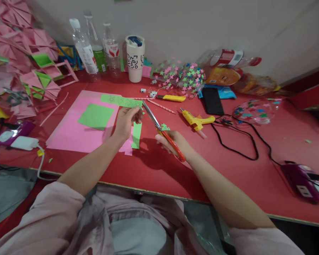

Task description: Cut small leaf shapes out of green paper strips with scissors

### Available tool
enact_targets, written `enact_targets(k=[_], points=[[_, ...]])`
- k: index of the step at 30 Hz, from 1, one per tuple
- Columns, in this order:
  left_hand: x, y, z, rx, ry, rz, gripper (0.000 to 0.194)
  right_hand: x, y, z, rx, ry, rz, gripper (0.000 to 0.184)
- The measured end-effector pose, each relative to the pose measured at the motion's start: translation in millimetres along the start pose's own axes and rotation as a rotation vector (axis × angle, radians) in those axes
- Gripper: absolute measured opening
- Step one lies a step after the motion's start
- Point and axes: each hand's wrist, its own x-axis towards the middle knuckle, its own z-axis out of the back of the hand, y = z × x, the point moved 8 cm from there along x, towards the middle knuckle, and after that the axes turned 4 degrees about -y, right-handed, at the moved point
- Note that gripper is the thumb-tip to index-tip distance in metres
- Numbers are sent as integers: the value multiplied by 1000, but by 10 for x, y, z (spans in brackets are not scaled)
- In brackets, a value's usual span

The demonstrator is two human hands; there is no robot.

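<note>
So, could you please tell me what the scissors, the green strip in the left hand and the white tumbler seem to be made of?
Scissors: metal blades, given their grey shine; glossy red handles, probably plastic. Green strip: matte paper, seemingly, being thin with drawn star outlines. White tumbler: smooth, opaque body, plastic or coated metal; I cannot tell which.

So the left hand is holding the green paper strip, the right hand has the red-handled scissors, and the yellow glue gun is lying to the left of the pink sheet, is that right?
Not quite: the head view shows the yellow glue gun to the right of the pink sheet, beyond the scissors. The rest stands.
</note>
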Motion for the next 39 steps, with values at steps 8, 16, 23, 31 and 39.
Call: enact_targets(k=[8, 16, 23, 31, 39], points=[[1, -34, 1, 61, -10, -41, 31, -24, 34, -6, -53, -2, 12, 45], [4, -35, 5, 76, 7, -63, 26, -32, 68, -38, -24, 41, 13, 44], [6, -46, 0, 108, 15, -84, 29, -39, 51, -63, 7, 54, -29, 46], [24, -50, 4, 70, 35, -118, 29, -79, 91, -84, 43, 92, -112, 46], [21, -70, 1, 68, 38, -128, 29, -88, 111, -74, 50, 81, -134, 47]])
